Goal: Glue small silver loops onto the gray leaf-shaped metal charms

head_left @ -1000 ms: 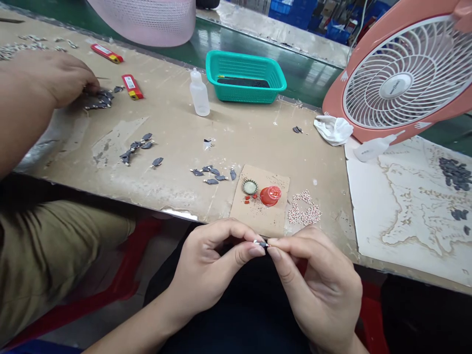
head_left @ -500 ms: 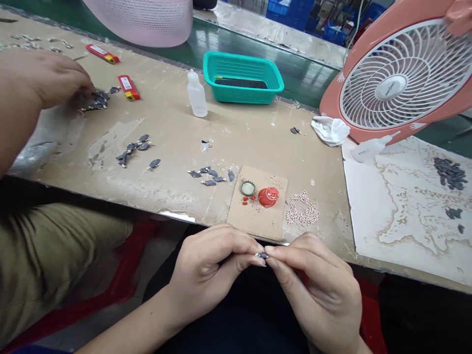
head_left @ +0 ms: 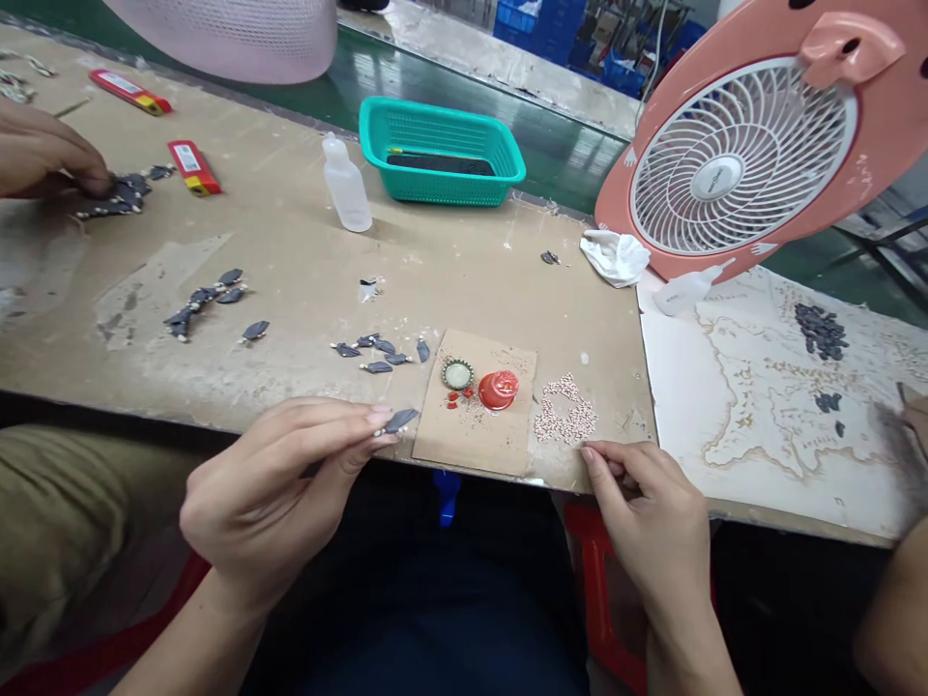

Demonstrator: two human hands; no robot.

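While the left hand (head_left: 268,493) pinches a dark grey leaf-shaped charm (head_left: 400,420) between thumb and fingertips, with its small pale beads at the gripped end, the charm sits just above the near edge of the bench (head_left: 304,261), beside a square of brown cardboard (head_left: 475,435). Right hand (head_left: 645,507): partly open, fingers loosely curled, nothing visible in its hold, fingertips touching the bench just below a loose patch of pale pink beads (head_left: 565,416). On the cardboard: a crimped metal bottle cap (head_left: 457,374) with a pale centre, a glossy red round lid (head_left: 498,390), and scattered red bits. Bench surface: scuffed, stained board with peeled patches. Left of the cardboard lies a loose row of similar charms (head_left: 373,353), with open board between it and the teal mesh basket (head_left: 442,159). Also on the bench: a translucent plastic dropper bottle (head_left: 346,188) and a crumpled white cloth (head_left: 615,258). To the right, a stained paper sheet (head_left: 754,464) carries a dark heap of charms (head_left: 821,331). At far left, a co-worker's hand (head_left: 43,155) rests at a charm cluster (head_left: 120,195).
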